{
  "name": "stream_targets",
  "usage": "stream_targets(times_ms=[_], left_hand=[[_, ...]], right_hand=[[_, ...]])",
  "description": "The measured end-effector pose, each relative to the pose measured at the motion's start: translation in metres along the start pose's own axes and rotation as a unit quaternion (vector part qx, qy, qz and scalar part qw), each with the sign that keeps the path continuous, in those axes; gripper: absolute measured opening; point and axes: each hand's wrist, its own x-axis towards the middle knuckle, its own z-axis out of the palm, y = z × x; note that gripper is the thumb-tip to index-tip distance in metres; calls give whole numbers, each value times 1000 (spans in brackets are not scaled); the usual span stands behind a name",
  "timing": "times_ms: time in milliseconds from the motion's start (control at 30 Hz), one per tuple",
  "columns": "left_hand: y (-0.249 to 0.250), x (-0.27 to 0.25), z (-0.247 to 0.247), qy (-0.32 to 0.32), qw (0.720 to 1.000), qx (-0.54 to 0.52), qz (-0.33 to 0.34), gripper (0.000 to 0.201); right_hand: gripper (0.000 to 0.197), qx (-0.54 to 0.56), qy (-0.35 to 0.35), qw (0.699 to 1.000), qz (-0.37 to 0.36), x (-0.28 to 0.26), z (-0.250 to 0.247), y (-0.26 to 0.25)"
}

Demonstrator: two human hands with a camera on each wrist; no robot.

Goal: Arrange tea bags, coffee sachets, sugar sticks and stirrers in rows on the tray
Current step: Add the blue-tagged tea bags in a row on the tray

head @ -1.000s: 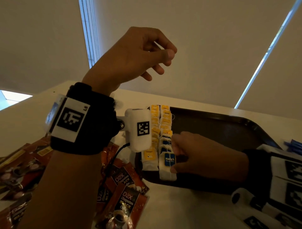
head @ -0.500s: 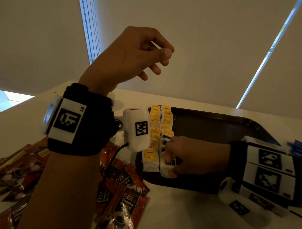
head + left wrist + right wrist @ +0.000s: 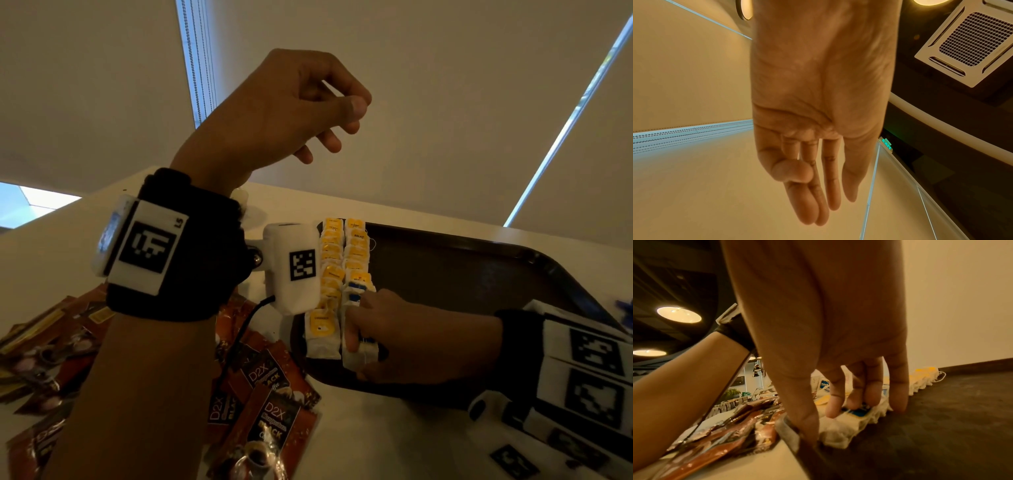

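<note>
A dark tray (image 3: 462, 274) lies on the white table, with two rows of tea bags along its left side: a yellow-tagged row (image 3: 330, 260) and a row (image 3: 356, 253) that ends in blue-tagged bags. My right hand (image 3: 356, 342) rests on the nearest blue-tagged tea bag (image 3: 363, 353) by the tray's near rim, fingers curled over its top and thumb at its near end. The right wrist view shows the same hand (image 3: 830, 415) on the bag (image 3: 840, 430) and tray floor (image 3: 941, 418). My left hand (image 3: 342, 113) is raised in the air, loosely curled, holding nothing (image 3: 813, 186).
A heap of brown coffee sachets (image 3: 270, 421) lies on the table left of the tray, also in the right wrist view (image 3: 725, 434). Some blue items (image 3: 625, 305) peek in at the far right edge. The tray's middle and right parts are bare.
My right hand has slid left over the nearest blue-tagged tea bag and now covers its label. The left hand stays raised, almost unmoved.
</note>
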Motion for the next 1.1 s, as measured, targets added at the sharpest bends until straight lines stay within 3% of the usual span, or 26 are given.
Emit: stream_targets(times_ms=[600,900,1100], left_hand=[[-2,0,-1,-3,1000,4,-2,22],[-3,0,-3,-1,1000,5,-2,21],[-3,-1,-2,-3,1000,5,-5,21]], right_hand=[[45,-45,-6,998,41,22,-12,5],[49,70,18,989,131,14,-8,17],[39,114,43,987,105,17,-8,16]])
